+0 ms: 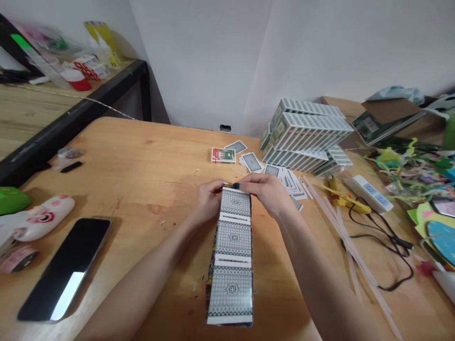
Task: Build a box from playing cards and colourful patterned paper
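A long strip of playing cards (232,239), three patterned card backs end to end with multicoloured edging showing beneath, stretches toward me over the wooden table. At its far left corner, my left hand (210,201) is closed on the edge, with its fingertips partly hidden. My right hand (266,190) pinches the far right corner with thumb and forefinger. Between the fingertips of both hands shows a small dark thing (236,185), too small to name. Just beyond my right hand lie fanned loose playing cards (287,180) and a card box (223,155).
Stacked card boxes (313,132) stand at the back right. Farther right are a yellow glue gun (341,194), a power strip (369,192), black cable and long translucent sticks (350,241). A phone (66,270) and a white painted toy (50,218) lie at left.
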{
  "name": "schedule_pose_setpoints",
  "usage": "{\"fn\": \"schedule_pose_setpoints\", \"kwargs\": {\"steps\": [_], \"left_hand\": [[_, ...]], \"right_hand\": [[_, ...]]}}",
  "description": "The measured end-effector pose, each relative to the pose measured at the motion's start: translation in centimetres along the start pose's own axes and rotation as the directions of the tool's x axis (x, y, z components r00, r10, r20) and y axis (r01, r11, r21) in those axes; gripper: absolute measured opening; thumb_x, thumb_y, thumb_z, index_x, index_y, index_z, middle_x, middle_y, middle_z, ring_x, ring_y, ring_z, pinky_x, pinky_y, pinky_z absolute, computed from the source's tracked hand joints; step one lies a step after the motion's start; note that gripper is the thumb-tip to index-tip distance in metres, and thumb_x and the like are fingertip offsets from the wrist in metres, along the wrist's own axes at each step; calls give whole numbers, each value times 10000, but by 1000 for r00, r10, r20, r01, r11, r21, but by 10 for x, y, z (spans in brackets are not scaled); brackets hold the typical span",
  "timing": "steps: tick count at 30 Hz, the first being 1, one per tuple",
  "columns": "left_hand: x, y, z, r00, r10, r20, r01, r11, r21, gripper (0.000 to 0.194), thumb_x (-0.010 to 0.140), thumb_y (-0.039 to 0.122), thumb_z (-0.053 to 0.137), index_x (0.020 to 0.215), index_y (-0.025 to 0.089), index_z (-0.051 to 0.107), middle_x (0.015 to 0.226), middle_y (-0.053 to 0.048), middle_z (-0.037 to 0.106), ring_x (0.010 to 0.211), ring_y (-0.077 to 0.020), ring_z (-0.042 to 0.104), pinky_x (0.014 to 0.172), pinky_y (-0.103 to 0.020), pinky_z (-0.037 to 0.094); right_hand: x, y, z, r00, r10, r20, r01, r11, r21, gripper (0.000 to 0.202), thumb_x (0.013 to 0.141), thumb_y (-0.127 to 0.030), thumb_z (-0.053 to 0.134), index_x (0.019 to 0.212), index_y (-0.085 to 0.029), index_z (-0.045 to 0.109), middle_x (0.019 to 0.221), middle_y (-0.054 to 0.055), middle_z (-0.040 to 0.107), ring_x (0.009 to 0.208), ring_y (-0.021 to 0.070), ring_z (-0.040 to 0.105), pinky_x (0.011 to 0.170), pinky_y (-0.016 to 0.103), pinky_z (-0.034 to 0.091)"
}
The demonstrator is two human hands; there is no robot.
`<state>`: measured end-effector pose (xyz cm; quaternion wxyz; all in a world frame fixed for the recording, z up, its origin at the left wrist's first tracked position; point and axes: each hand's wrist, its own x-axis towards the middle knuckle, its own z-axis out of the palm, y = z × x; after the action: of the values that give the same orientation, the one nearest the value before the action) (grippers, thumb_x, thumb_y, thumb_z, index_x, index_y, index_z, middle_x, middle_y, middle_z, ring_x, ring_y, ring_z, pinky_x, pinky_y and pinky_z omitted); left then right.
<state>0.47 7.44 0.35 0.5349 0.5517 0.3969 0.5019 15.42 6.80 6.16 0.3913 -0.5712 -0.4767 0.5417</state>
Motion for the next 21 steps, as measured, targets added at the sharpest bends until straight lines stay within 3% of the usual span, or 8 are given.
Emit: {"fn": "schedule_pose_setpoints", "kwargs": {"steps": [7, 14, 17, 21], "left_hand": [[2, 3, 0, 999, 9, 45, -9, 1000, -4, 79, 650, 160, 631, 582, 150, 593, 580, 39, 547, 559, -86, 486, 548, -201, 394], [2, 3, 0, 997, -3, 75, 0, 999, 43, 123, 642, 205, 633, 561, 143, 564, 563, 34, 519, 553, -92, 461, 527, -204, 376], [3, 3, -1, 997, -1, 73, -2, 999, 44, 109, 628, 204, 639, 569, 142, 571, 565, 33, 527, 553, -95, 467, 532, -207, 381], [4, 2, -1, 998, 16, 59, -21, 996, 91, 80, 634, 211, 634, 614, 138, 608, 598, 18, 565, 593, -116, 507, 573, -224, 404]], "right_hand": [[3, 5, 4, 999, 2, 35, -5, 996, 90, 73, 599, -227, 660, 631, -165, 679, 658, -4, 619, 642, 121, 541, 639, 269, 398], [0, -17, 5, 990, -129, 66, 142, 946, -292, 83, 655, -219, 614, 647, -171, 681, 731, 9, 628, 651, 119, 556, 589, 248, 406], [-1, -23, 4, 955, -268, 128, 297, 857, -420, 117, 706, -188, 574, 682, -169, 687, 749, 23, 640, 678, 119, 568, 615, 248, 419], [-3, -30, 4, 855, -436, 279, 510, 616, -601, 163, 744, -122, 533, 686, -166, 680, 723, 15, 630, 655, 104, 542, 622, 245, 392]]}}
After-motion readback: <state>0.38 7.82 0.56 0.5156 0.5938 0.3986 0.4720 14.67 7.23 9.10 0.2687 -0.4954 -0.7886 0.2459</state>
